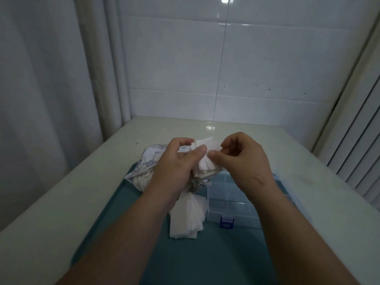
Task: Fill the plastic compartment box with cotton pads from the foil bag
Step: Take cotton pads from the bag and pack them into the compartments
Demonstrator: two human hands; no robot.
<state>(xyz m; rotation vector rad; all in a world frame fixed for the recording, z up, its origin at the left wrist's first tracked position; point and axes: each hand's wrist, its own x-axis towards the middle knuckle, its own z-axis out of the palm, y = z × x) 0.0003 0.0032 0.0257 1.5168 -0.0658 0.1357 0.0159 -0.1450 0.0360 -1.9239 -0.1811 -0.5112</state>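
Gripping a stack of white square cotton pads (206,161), the left hand (178,163) curls round it; right hand (243,159) pinches its edge; clear plastic compartment box (229,195) lies beneath the right fingers (218,157).

foil bag (144,163) and pad pile (186,214) flank the box (230,204); tray (205,254) front open.
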